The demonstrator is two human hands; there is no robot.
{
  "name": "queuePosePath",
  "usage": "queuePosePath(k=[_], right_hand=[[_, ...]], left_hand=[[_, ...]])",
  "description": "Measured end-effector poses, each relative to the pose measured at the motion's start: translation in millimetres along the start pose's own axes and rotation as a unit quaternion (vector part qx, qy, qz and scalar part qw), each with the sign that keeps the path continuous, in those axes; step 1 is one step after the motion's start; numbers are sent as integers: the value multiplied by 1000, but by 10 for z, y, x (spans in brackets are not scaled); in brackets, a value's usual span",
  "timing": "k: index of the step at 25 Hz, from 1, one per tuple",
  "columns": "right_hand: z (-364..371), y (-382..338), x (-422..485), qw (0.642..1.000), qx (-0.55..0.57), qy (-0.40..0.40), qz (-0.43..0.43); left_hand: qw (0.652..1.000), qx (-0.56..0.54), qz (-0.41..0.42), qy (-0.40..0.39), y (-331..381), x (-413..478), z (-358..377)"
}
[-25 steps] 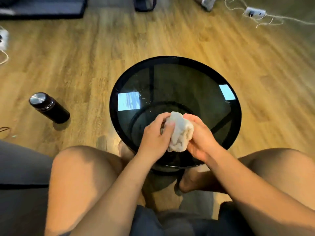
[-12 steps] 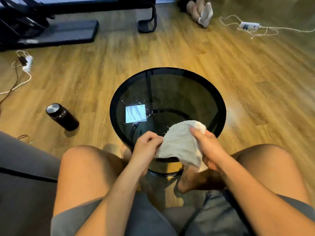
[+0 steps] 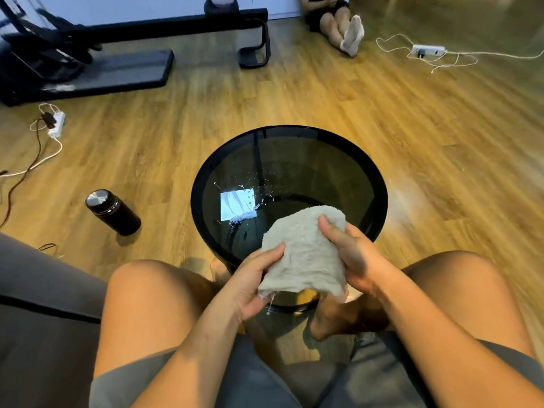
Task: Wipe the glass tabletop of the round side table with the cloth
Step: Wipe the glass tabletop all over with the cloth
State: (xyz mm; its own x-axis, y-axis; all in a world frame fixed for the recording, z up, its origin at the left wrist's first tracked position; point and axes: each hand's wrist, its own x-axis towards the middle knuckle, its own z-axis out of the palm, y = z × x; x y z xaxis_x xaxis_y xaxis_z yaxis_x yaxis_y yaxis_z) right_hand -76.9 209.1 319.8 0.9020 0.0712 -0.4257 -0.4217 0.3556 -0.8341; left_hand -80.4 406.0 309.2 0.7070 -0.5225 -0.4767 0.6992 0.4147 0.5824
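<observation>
While left hand (image 3: 253,285) and right hand (image 3: 354,257) grip cloth (image 3: 306,254) over wet tabletop (image 3: 309,172), capped flask (image 3: 113,212)

The off-white terry cloth (image 3: 306,254) I hold is pale cream, with faint grey shading in its folds. The round glass-topped side table (image 3: 379,201) has a glossy black rim around smoky dark-grey glass. On the glass a bright white square of reflected light (image 3: 237,206) sits (streaked faintly blue-grey) among glinting silvery droplets. The wooden plank floor (image 3: 323,98) is honey-brown with darker grain lines. The cylindrical black flask (image 3: 113,213) has a brushed silver lid. My plain grey shorts (image 3: 265,378) carry no pattern.
</observation>
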Motion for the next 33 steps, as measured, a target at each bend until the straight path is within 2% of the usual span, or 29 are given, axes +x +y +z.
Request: queuePosePath(k=[2, 3, 5, 7, 9, 12, 15, 16, 17, 19, 20, 21, 23, 24, 25, 26, 28, 31, 33], right_hand=[[19, -27, -6, 973, -196, 63, -107], [-7, -20, -4, 962, -228, 77, -133], [-85, -17, -24, 978, -156, 47, -131], [-137, -61, -22, 996, -45, -13, -79], [-127, -125, -25, 997, -8, -63, -34], [-25, -185, -33, 995, -45, -76, -51], [66, -292, 62, 979, -150, -42, -129], [44, -320, 166, 960, -241, -2, -140], [-23, -324, 281, 924, -356, 53, -129], [-150, -213, 454, 804, -569, 147, -90], [-175, -84, 498, 760, -625, 152, -98], [-162, 81, 520, 728, -665, 124, -111], [-43, 434, 512, 647, -755, 33, -103], [13, 564, 494, 604, -791, 10, -91], [32, 650, 513, 580, -810, 11, -89], [25, 690, 544, 567, -818, 20, -98], [-32, 700, 608, 551, -825, 24, -126], [-14, 680, 758, 539, -825, 0, -171], [149, 655, 946, 538, -825, -12, -172]], left_hand=[[998, 25, 52, 28, -25, 50, -21], [996, 39, 71, 35, -28, 57, -38], [993, 58, 99, 41, -5, 53, -91], [993, 42, 109, 35, 43, 48, -148], [992, 10, 119, 30, 96, 38, -168], [974, 14, 204, 95, 205, 22, -197], [946, 109, 274, 136, 266, 4, -201], [925, 196, 272, 181, 267, 27, -210], [886, 303, 251, 246, 263, 68, -236], [778, 476, 216, 348, 287, 158, -352], [730, 527, 223, 374, 343, 217, -426], [683, 565, 248, 390, 429, 288, -507], [597, 645, 266, 396, 651, 467, -682], [563, 686, 248, 388, 758, 571, -772], [537, 723, 221, 374, 842, 680, -874], [518, 753, 193, 357, 900, 787, -973], [503, 782, 159, 332, 924, 958, -1172], [504, 782, 171, 325, 884, 1053, -1277], [516, 771, 193, 320, 858, 1048, -1281]])
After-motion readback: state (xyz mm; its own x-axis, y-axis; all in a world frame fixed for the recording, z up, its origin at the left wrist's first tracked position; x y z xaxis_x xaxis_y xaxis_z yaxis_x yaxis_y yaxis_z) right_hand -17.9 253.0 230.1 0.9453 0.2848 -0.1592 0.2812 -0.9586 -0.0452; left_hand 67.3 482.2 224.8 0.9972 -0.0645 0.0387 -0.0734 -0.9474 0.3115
